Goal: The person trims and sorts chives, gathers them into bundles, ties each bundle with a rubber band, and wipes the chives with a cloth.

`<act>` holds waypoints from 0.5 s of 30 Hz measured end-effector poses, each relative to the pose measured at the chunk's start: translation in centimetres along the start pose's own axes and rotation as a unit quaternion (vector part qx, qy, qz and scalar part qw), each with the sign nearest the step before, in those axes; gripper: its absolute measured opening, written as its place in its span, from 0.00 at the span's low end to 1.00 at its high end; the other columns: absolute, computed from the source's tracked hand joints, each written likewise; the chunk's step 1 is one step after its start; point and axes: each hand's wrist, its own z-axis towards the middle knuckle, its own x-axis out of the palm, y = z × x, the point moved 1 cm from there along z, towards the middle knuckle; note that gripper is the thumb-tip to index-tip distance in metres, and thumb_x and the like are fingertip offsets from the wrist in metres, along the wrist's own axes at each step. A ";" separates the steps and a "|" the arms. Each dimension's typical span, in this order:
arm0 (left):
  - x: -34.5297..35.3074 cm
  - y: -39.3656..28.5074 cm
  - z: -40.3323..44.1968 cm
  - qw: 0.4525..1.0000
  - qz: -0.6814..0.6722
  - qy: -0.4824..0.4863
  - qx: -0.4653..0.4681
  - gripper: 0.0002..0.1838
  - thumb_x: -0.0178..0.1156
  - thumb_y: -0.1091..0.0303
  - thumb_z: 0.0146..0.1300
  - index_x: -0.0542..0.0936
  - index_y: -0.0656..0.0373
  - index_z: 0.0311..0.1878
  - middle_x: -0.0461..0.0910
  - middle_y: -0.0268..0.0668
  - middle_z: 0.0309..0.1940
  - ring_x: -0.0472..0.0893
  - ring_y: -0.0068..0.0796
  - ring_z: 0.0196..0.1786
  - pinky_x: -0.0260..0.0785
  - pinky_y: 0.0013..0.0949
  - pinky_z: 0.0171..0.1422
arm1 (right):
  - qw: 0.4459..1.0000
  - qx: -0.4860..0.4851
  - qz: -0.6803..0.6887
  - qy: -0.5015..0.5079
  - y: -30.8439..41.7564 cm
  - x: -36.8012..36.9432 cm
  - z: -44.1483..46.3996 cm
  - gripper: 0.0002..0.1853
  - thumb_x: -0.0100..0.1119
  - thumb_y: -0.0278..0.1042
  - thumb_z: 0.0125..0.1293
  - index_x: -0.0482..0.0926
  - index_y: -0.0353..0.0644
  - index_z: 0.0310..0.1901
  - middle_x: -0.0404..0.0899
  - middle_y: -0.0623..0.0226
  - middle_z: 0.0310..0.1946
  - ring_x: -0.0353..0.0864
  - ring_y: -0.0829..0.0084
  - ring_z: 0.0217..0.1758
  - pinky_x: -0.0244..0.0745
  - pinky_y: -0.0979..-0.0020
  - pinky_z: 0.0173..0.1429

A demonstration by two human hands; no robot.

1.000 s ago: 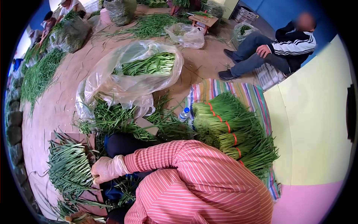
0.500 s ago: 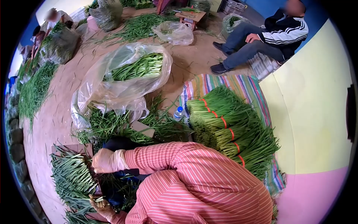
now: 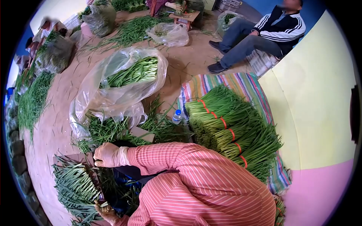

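Note:
My right hand, in a pale glove, is closed with its fingers curled above the leafy heap's right side; whatever it may grip is hidden. Lower down, my left hand is closed round a few green stalks, whose pale cut ends show at its fingers. Beside both hands lies a heap of green stalks, pale ends to the right, on a brownish board. Loose green leaves are scattered above my right hand.
An open plastic bag holds stalks. Red-banded bundles rest on a striped sheet, with a water bottle beside them. A seated person is at the upper right; others work farther back, near a small wooden stool.
My right hand has moved up, away from the heap. My left hand has come further into view, beside the heap's lower end. The whole view has shifted somewhat.

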 end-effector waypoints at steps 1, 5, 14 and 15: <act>-0.2 0.0 0.1 1.000 0.003 0.000 0.002 0.22 0.48 0.56 0.73 0.71 0.59 0.62 0.51 0.19 0.14 0.49 0.11 0.15 0.44 0.21 0.19 | 1.000 -0.002 0.006 -0.005 0.0 0.1 0.0 0.20 0.51 0.52 0.62 0.79 0.40 0.30 0.78 0.59 0.27 0.79 0.59 0.32 0.74 0.59 0.37; -0.7 0.1 0.5 1.000 -0.008 0.008 0.003 0.23 0.50 0.55 0.72 0.71 0.58 0.63 0.52 0.19 0.14 0.50 0.11 0.15 0.44 0.20 0.19 | 1.000 0.000 -0.007 0.019 -0.1 0.3 0.2 0.20 0.49 0.51 0.64 0.80 0.40 0.33 0.78 0.61 0.30 0.79 0.59 0.35 0.73 0.59 0.39; 0.5 0.8 0.0 0.997 0.025 -0.057 0.033 0.26 0.51 0.53 0.70 0.66 0.55 0.67 0.52 0.20 0.14 0.51 0.11 0.15 0.45 0.20 0.17 | 1.000 -0.008 0.000 0.018 -0.2 0.7 0.2 0.20 0.49 0.51 0.64 0.80 0.40 0.33 0.78 0.61 0.31 0.79 0.59 0.36 0.73 0.59 0.41; 0.6 0.8 -0.1 0.997 0.022 -0.062 0.035 0.26 0.50 0.54 0.71 0.65 0.54 0.68 0.52 0.20 0.14 0.51 0.11 0.15 0.45 0.20 0.17 | 1.000 -0.006 -0.001 0.020 -0.2 0.7 0.2 0.20 0.49 0.51 0.64 0.80 0.40 0.33 0.78 0.61 0.31 0.79 0.59 0.36 0.73 0.59 0.40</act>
